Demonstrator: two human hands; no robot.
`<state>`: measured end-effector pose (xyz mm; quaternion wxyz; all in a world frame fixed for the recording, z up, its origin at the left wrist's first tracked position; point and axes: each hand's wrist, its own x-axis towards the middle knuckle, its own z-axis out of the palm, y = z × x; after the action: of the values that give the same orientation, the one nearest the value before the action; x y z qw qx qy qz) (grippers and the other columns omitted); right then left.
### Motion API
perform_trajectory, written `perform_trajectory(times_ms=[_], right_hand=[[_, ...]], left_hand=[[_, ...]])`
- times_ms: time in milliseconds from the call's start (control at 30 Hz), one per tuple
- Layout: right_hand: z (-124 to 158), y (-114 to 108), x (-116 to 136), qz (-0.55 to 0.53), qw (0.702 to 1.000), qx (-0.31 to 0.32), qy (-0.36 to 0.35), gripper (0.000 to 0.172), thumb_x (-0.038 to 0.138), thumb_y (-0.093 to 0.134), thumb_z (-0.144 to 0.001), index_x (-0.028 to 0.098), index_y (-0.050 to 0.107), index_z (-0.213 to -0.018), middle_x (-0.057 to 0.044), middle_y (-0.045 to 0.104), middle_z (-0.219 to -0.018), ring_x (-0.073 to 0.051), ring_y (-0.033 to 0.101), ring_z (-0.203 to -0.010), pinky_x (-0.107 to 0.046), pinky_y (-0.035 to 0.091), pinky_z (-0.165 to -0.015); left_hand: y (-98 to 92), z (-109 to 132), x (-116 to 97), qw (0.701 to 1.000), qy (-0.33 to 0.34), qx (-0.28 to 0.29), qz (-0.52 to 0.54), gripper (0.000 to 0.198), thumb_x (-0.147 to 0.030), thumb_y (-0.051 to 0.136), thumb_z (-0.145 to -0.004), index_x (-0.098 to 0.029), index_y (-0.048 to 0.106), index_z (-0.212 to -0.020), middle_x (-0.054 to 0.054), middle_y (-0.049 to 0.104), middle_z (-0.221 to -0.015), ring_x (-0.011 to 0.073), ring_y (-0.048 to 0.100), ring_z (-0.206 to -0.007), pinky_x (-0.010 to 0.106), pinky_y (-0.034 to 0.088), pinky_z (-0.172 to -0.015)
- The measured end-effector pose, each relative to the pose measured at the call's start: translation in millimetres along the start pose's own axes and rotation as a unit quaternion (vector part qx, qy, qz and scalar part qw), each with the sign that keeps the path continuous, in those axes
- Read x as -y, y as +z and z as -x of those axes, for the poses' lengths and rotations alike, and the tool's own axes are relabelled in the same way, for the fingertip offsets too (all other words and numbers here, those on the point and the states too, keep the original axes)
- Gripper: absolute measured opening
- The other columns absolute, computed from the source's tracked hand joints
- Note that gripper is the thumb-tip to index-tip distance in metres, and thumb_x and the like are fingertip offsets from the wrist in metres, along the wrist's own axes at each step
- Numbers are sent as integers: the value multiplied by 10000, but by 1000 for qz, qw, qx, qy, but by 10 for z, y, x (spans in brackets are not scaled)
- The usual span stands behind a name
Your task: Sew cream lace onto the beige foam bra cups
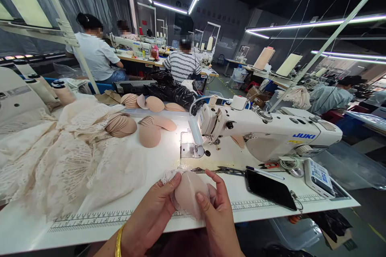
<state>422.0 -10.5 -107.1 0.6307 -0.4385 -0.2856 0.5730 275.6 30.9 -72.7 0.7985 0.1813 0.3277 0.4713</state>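
Note:
Both my hands hold a beige bra cup [188, 192] wrapped in sheer lace at the front edge of the white sewing table [144, 160]. My left hand [152, 213], with a gold bangle on the wrist, pinches the cup's left side between thumb and fingers. On the cup's right side, my right hand [218, 215] grips it with the thumb on top. A white JUKI sewing machine [265, 132] stands just behind, its needle plate [191, 149] lit. Stacks of beige cups [120, 124] lie further back on the table.
Cream lace fabric [60, 156] is piled at the left. Scissors [223, 170], a pen [265, 172], a black phone [269, 189] and a control box [319, 177] lie right of my hands. A black plastic bag [171, 88] sits behind. Other people sit sewing at benches beyond.

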Motion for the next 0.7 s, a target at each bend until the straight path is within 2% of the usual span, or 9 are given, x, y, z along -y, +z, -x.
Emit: perform_trajectory(times_ms=[167, 300, 467, 533, 600, 667, 700], right_hand=[[-1, 1, -7, 6, 1000, -6, 0, 768, 489, 927, -781, 311, 547, -1425, -13, 741, -999, -244, 724, -938, -376, 597, -885], [13, 40, 2, 4, 1000, -27, -13, 763, 471, 951, -746, 285, 585, -1389, -43, 758, -1052, -246, 727, -925, -375, 605, -870], [29, 52, -35, 10, 999, -30, -16, 768, 468, 947, -742, 283, 583, -1392, -55, 757, -1088, -256, 723, -954, -390, 591, -887], [21, 3, -58, 16, 1000, 14, -19, 836, 479, 942, -746, 285, 536, -1451, -54, 752, -1078, -254, 716, -945, -399, 579, -887], [-8, -95, -41, 50, 994, 91, -16, 922, 466, 918, -780, 284, 445, -1549, -49, 742, -1061, -249, 712, -929, -412, 567, -890], [-63, -253, 51, 140, 976, 163, -25, 934, 399, 861, -848, 311, 353, -1627, -49, 736, -1089, -250, 712, -954, -413, 558, -892], [-98, -359, 129, 206, 959, 188, -52, 910, 347, 834, -873, 339, 342, -1639, -51, 736, -1123, -255, 709, -989, -413, 551, -906]], left_hand=[[-17, -5, -1, 1000, -4, 6, 3, 266, -341, 865, -882, -123, 829, -1030, 143, 807, -1136, 302, 730, -1101, 353, 603, -966], [7, -6, -11, 999, -11, 30, 1, 259, -349, 872, -866, -132, 824, -1001, 136, 808, -1118, 283, 731, -1068, 322, 604, -914], [76, -18, -47, 997, -37, 51, -46, 316, -371, 899, -826, -118, 834, -1003, 158, 820, -1044, 333, 755, -1033, 359, 614, -873], [106, -20, -100, 996, -48, 50, -53, 325, -361, 887, -837, -129, 838, -1059, 156, 822, -1072, 349, 759, -1060, 388, 619, -912], [104, -14, -163, 996, -52, 48, -63, 355, -351, 880, -845, -164, 832, -1142, 145, 823, -1116, 363, 752, -1118, 424, 616, -973], [32, -9, -209, 994, -47, 48, -85, 473, -332, 922, -788, -221, 811, -1234, 121, 826, -1144, 389, 729, -1193, 462, 605, -1029], [-36, -11, -221, 993, -43, 53, -100, 573, -314, 959, -727, -254, 797, -1273, 106, 831, -1143, 408, 713, -1227, 481, 601, -1046]])
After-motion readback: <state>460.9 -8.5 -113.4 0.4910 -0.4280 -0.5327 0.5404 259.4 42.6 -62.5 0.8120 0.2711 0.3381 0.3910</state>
